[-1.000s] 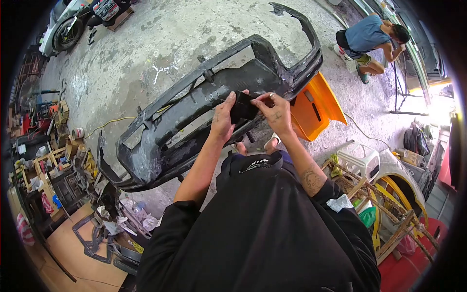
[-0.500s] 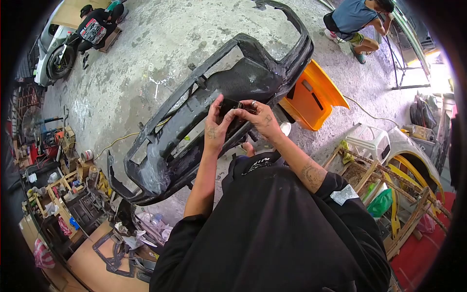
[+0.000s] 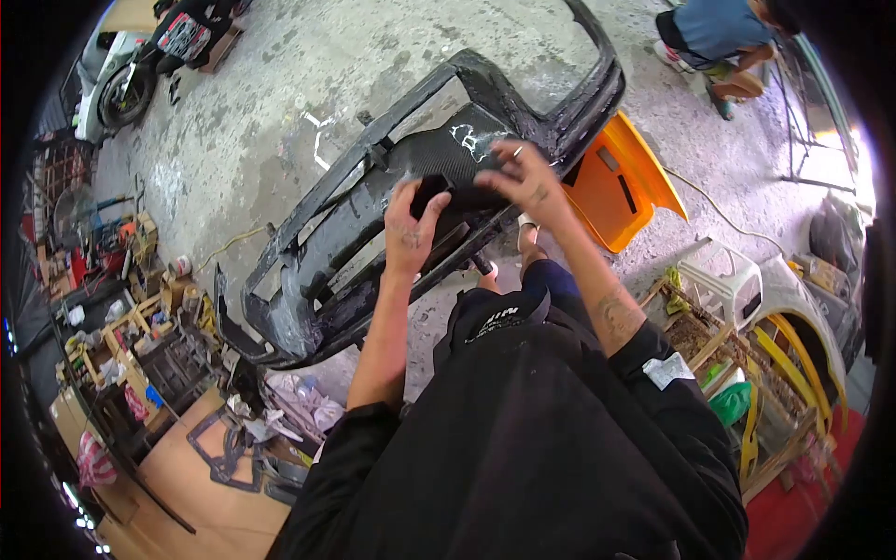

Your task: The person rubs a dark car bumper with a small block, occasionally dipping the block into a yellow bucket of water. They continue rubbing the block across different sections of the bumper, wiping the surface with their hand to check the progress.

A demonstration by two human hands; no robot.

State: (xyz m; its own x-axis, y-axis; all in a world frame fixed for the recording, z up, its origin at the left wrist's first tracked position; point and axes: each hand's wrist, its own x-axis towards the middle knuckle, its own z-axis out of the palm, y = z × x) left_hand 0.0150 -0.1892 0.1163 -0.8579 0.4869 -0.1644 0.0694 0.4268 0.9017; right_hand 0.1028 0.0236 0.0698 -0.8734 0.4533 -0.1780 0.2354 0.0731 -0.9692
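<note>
Left hand [image 3: 408,231] grip clasps a small dark piece [image 3: 431,190] against the black carbon-fibre bumper [image 3: 373,224] lying on the concrete floor [image 3: 252,103]; right hand [image 3: 527,177], fingers spread, presses the bumper's centre. Fitting appears unfinished.

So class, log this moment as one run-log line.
left hand: grips dark piece | right hand: fingers spread on black bumper | orange panel behind
</note>
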